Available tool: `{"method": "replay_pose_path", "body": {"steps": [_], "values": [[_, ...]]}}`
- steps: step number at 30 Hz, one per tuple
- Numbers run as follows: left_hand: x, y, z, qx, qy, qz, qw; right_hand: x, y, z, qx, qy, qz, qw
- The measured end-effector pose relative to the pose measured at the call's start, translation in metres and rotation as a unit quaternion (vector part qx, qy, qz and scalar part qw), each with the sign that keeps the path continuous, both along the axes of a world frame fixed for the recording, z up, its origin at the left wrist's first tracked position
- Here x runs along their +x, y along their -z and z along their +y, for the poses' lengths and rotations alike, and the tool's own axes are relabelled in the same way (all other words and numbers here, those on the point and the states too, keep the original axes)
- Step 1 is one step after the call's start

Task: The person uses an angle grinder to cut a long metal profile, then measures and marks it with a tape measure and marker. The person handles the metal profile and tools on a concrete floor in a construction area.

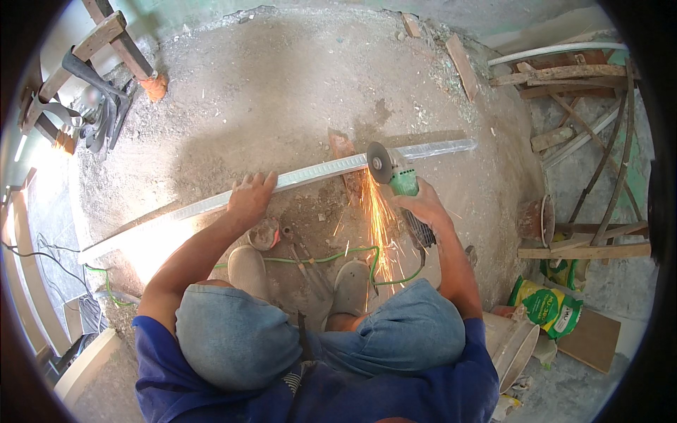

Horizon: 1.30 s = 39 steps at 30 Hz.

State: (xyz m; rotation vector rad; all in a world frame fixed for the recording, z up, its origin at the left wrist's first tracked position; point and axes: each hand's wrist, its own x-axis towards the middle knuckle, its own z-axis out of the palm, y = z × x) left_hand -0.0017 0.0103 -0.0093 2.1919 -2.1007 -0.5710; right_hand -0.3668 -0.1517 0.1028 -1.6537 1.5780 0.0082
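My right hand (pixel 425 205) is closed round a green angle grinder (pixel 405 182). Its dark disc (pixel 379 163) meets a long pale metal bar (pixel 317 171), and orange sparks (pixel 377 218) spray down from the contact toward my feet. The bar runs slantwise across the floor from lower left to upper right. On the bar, left of the disc, lies my left hand (pixel 252 196), its fingers bent over the far edge and pressing on it. A rusty brown block (pixel 343 144) sits under the bar near the disc.
A green cord (pixel 324 259) winds past my shoes. Beside them are a small round tin (pixel 264 233) and a long-handled tool (pixel 308 262). Wood pieces (pixel 578 74) and a bucket (pixel 509 345) stand at right, a wooden trestle (pixel 106 42) at far left.
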Motion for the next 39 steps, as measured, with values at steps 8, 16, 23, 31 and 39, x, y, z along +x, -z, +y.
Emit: {"method": "replay_pose_path", "body": {"steps": [8, 16, 23, 31, 39], "values": [[-0.001, 0.0, 0.001, -0.022, 0.001, -0.004, 1.0, -0.001, 0.01, -0.007, -0.005, -0.015, 0.003, 1.0], [0.0, -0.002, 0.0, -0.005, 0.004, -0.01, 1.0, 0.011, 0.002, 0.0, -0.018, 0.005, 0.005, 1.0], [-0.001, -0.001, -0.001, 0.002, 0.0, 0.004, 1.0, 0.001, 0.014, -0.003, -0.015, -0.008, 0.046, 0.999], [0.019, 0.01, -0.016, 0.014, -0.039, -0.023, 0.999, -0.021, 0.009, 0.001, 0.004, 0.088, -0.074, 0.993], [-0.001, -0.038, -0.05, -0.138, -0.022, 0.045, 0.989, -0.05, 0.013, 0.002, 0.055, 0.268, -0.251, 0.928]]}}
